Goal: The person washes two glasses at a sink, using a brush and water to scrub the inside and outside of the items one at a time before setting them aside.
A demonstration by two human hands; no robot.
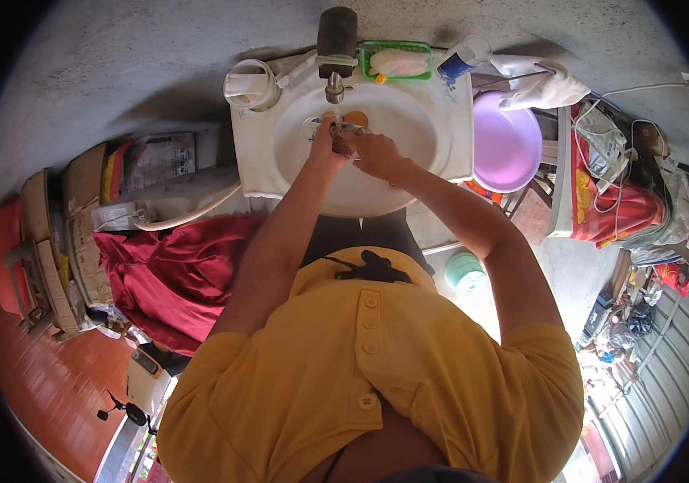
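Over the white ceramic washbasin (417,139), water runs from the metal faucet (334,90) onto my hands. My left hand (326,145) grips a clear drinking glass (347,136) just under the spout. From the other side, my right hand (376,154) is closed against the same glass; its fingertips are partly hidden. Another clear piece with a dark pattern (310,128) shows left of my left hand, and I cannot tell if it is separate. Behind the hands, a round orange object (356,118) lies in the basin.
On the basin's back ledge stand a clear container (252,84), a green plastic basket (396,60) with a pale item, and a tilted glass (464,57) with a blue print. A purple plastic basin (506,142) sits to the right. Dark red cloth (181,271) hangs at the left.
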